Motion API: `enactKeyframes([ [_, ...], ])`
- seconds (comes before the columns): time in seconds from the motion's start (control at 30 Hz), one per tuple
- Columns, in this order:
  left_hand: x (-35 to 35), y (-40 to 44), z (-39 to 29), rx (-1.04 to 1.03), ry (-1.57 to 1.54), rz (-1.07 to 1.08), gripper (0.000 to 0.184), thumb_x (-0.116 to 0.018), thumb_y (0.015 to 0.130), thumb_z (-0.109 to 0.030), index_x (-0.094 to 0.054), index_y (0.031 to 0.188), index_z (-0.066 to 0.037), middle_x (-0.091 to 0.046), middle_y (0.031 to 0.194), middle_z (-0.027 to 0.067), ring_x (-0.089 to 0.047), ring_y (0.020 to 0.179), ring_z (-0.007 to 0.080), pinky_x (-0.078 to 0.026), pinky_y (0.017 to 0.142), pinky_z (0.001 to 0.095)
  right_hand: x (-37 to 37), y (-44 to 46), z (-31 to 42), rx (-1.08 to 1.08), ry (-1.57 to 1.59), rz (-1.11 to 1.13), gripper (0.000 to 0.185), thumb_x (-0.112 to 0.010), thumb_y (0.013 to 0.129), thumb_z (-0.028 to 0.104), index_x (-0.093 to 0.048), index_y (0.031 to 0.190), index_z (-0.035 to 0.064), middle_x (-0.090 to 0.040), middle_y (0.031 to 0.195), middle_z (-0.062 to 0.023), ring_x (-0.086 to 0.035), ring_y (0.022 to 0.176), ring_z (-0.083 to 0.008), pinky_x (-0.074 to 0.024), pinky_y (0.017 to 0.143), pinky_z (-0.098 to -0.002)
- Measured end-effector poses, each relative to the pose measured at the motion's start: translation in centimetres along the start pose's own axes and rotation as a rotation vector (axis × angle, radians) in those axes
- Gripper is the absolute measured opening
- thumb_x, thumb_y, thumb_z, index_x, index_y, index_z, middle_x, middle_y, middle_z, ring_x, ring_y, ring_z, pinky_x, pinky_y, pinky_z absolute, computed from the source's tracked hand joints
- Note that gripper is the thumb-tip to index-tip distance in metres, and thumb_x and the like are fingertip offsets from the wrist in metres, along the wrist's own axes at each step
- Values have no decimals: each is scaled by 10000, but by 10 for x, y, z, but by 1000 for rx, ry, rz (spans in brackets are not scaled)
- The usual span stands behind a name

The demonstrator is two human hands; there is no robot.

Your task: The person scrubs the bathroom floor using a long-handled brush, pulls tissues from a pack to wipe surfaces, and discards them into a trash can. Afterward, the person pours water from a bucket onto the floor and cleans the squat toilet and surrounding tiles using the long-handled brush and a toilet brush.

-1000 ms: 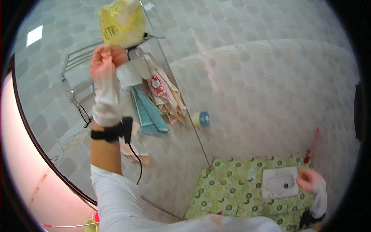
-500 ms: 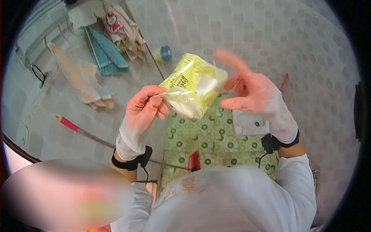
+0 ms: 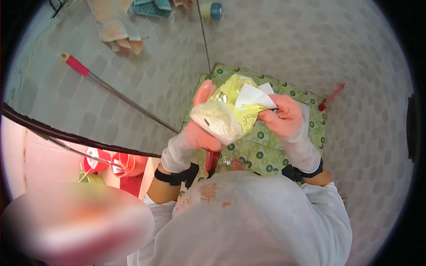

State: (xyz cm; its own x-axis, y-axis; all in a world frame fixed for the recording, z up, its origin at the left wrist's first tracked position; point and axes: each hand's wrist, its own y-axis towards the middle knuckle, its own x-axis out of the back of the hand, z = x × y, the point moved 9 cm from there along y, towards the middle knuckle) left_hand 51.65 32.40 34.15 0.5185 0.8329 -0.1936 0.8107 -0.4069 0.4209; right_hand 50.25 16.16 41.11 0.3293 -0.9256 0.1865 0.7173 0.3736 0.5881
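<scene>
Both hands wear thin gloves, pinkish over the hands and whitish at the wrists. My left hand (image 3: 202,131) is closed around the left side of a shiny yellow plastic packet (image 3: 230,94), its fingers behind and its thumb below. The packet has a pale, crinkled end turned toward me. On its right side, my right hand (image 3: 287,116) pinches the yellow film beside a white sheet (image 3: 254,97) that sticks up from the packet. Whether the sheet is paper or a flap I cannot tell. The right fingertips are partly hidden.
A pink-handled pole (image 3: 120,94) leans at the left, near a red brush-like head (image 3: 213,161). Red buckets (image 3: 131,166) stand beyond the dark threshold (image 3: 88,142). A red brush (image 3: 330,97) is at the right wall. Green-patterned flooring (image 3: 266,156) lies below; towels (image 3: 113,22) hang upper left.
My right hand has gone from spread fingers beside the packet to pinching its film. My left hand now wraps around the packet, which has turned. The view has tilted downward.
</scene>
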Motion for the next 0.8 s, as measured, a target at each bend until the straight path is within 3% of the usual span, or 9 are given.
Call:
enactKeyframes([
  [0.07,-17,-18,-10,-119,145,-4,1267,-875,567,-277,18,1462,-189,-239,1454,114,-337,1305,251,-307,1066,411,-13,-17,-22,-194,95,-50,209,-569,821,-14,-611,1022,-53,-620,766,-33,-532,579,-60,-397,500,-209],
  [0.13,-18,-29,-39,-302,-40,-264,1396,-900,475,-428,47,1443,-87,-137,1483,107,-258,1346,262,-269,1084,456,-25,-31,-36,-386,178,-104,196,-568,828,-5,-612,1014,-50,-631,777,-43,-564,602,-74,-428,518,-214],
  [0.27,-9,-48,-21,-133,-213,-366,1465,-913,434,-431,96,1441,-97,-84,1489,102,-221,1359,258,-236,1096,454,-29,-47,-33,-628,248,-388,172,-571,836,23,-618,990,-37,-637,746,-59,-590,610,-102,-460,537,-228],
  [0.33,-2,-54,-3,-165,-17,-206,1463,-923,446,-384,105,1444,-92,-102,1484,98,-196,1364,248,-206,1105,444,-41,-53,-38,-710,163,-422,174,-576,835,36,-619,988,-37,-632,717,-59,-584,591,-113,-455,527,-230],
  [0.37,-1,-61,-9,-196,230,-170,1417,-900,528,-298,162,1434,-56,-101,1494,138,-150,1371,268,-149,1113,386,-43,-54,-41,-696,115,-395,179,-578,833,38,-617,990,-38,-630,703,-60,-583,585,-119,-452,523,-231],
  [0.5,11,-67,21,-143,20,-227,1356,-895,536,-252,86,1453,-66,-199,1471,114,-220,1355,242,-190,1105,382,-81,-72,-38,-719,259,-88,188,-596,814,16,-616,990,-48,-640,718,-81,-583,571,-129,-455,514,-245],
  [0.57,3,-67,52,13,-588,-49,1224,-864,588,-227,-20,1462,-74,-290,1431,97,-296,1321,224,-246,1085,366,-91,-81,-40,-696,296,-46,194,-602,808,8,-615,992,-49,-643,724,-88,-581,562,-129,-455,510,-249],
  [0.6,5,-71,60,9,-586,-55,1224,-864,588,-227,-20,1462,-74,-290,1431,97,-296,1321,224,-246,1085,366,-98,-85,-44,-695,331,5,201,-609,804,5,-614,998,-51,-646,732,-94,-579,554,-131,-456,508,-251],
  [0.8,4,-81,42,75,-495,-7,714,-765,687,-181,-436,1306,-45,-534,1227,82,-474,1183,180,-379,998,338,-107,-83,-38,-763,360,77,210,-586,857,93,-598,1013,-46,-644,728,-111,-578,531,-139,-457,491,-256],
])
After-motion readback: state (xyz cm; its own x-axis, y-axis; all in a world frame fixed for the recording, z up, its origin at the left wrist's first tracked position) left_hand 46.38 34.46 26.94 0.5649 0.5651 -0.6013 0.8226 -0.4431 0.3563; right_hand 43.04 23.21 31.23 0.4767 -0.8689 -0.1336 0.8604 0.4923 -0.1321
